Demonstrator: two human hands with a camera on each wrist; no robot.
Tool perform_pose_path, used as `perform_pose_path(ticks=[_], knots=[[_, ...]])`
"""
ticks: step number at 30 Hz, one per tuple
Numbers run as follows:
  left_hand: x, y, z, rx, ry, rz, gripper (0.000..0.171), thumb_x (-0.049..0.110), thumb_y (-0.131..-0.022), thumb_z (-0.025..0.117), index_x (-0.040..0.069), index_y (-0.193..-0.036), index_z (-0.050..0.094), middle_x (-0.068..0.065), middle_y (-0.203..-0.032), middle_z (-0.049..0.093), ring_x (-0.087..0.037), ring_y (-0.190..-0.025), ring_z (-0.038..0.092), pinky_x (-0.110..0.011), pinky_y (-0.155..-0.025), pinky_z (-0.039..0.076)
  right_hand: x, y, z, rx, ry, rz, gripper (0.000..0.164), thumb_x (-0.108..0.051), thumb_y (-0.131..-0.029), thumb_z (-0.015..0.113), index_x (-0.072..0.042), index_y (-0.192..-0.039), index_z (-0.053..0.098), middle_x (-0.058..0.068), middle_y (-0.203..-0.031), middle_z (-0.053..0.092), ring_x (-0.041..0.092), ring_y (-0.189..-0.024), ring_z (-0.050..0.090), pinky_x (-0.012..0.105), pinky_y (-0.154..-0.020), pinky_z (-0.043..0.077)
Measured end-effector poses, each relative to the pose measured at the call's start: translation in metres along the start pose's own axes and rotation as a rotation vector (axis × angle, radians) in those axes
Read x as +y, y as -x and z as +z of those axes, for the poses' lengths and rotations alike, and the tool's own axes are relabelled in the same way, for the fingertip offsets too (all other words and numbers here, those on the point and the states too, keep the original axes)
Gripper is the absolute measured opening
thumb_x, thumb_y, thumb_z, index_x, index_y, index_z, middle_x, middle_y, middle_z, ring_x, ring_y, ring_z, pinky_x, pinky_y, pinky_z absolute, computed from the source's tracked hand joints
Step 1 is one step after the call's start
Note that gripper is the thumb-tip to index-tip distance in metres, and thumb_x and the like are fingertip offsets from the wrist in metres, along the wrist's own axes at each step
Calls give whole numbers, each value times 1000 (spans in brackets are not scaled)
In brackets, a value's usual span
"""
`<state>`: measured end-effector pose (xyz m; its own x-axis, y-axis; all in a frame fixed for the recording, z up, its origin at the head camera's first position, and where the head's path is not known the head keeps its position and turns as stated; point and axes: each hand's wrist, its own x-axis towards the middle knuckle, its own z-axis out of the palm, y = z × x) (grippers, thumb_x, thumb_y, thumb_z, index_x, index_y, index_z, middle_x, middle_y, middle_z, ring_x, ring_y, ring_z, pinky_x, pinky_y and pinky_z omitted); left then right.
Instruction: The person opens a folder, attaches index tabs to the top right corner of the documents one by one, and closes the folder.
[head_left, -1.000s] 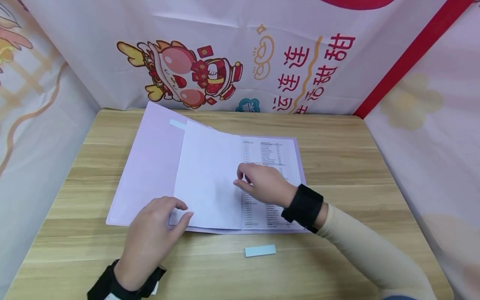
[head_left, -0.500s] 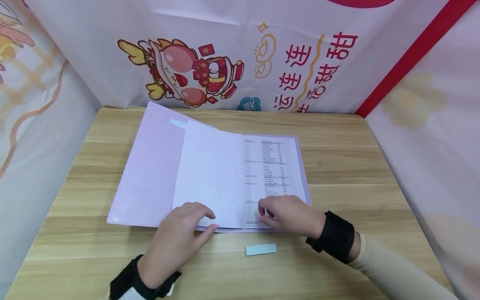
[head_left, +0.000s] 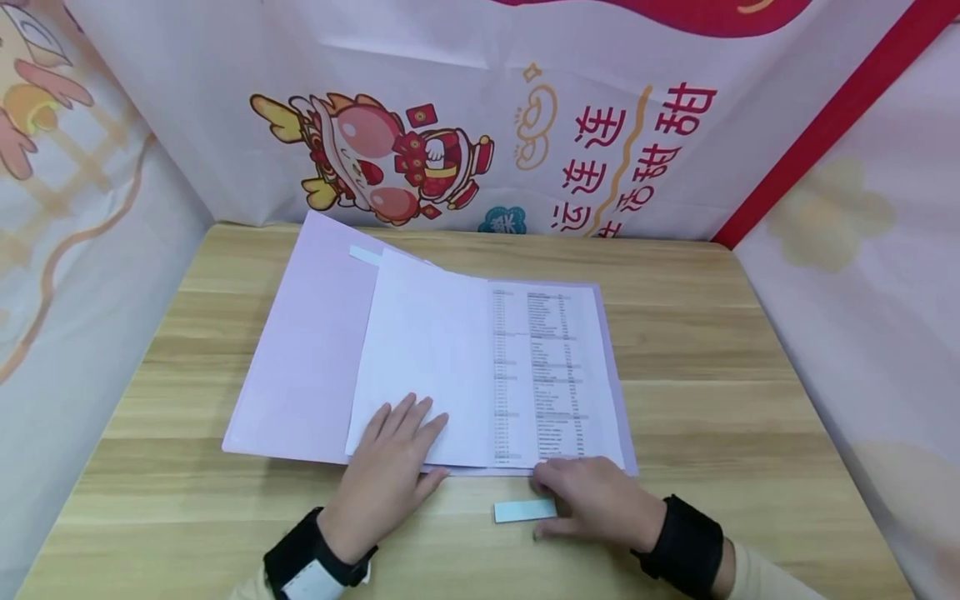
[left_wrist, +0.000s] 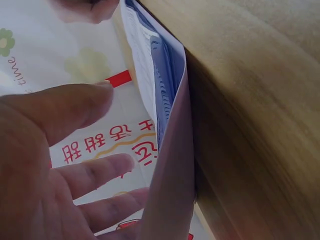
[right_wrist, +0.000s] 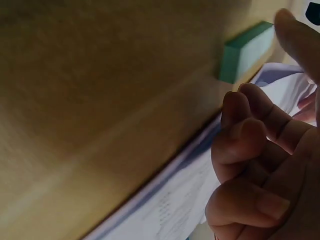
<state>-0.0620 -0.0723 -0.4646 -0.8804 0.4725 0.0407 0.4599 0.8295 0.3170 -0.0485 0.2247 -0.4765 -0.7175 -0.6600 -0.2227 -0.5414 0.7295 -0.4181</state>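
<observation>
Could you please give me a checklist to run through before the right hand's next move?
1. Folder lying open on the table: ok.
2. Left hand over the blank page, its fingers straight: ok.
3. Light-blue block off the folder, near its front edge: ok.
4. Right hand at the block's right end: ok.
5. Block gripped: not ok, no pinch visible.
6. Left hand pressing firmly: cannot tell.

Cloth (head_left: 450, 50): red characters 运连连 and 活甜甜 legible; "time" (left_wrist: 19, 80) also legible on cloth, left wrist view. Page (head_left: 517, 400): printed rows too small to read.
</observation>
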Motion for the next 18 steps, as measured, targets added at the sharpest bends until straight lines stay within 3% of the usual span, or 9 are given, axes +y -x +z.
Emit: perform_pose_path(ticks=[6,18], knots=[[1,1,3,-13,-23,-18,58,38,-87,81,8,-134,66,-19,-148,53,-40,-145,38,-61,-119,23,2,6,10,-19,-31,40,30,-37,-86,82,-25,-89,55,-16,-72,44,0,-62,42,19,-55,36],[-1,2,2,-15,-32,-20,55,37,-86,82,7,-131,69,-19,-146,55,-40,-145,38,-60,-119,22,7,11,11,20,-127,66,26,-34,-88,80,-26,-89,55,-16,-72,47,-1,-63,44,19,-57,39]])
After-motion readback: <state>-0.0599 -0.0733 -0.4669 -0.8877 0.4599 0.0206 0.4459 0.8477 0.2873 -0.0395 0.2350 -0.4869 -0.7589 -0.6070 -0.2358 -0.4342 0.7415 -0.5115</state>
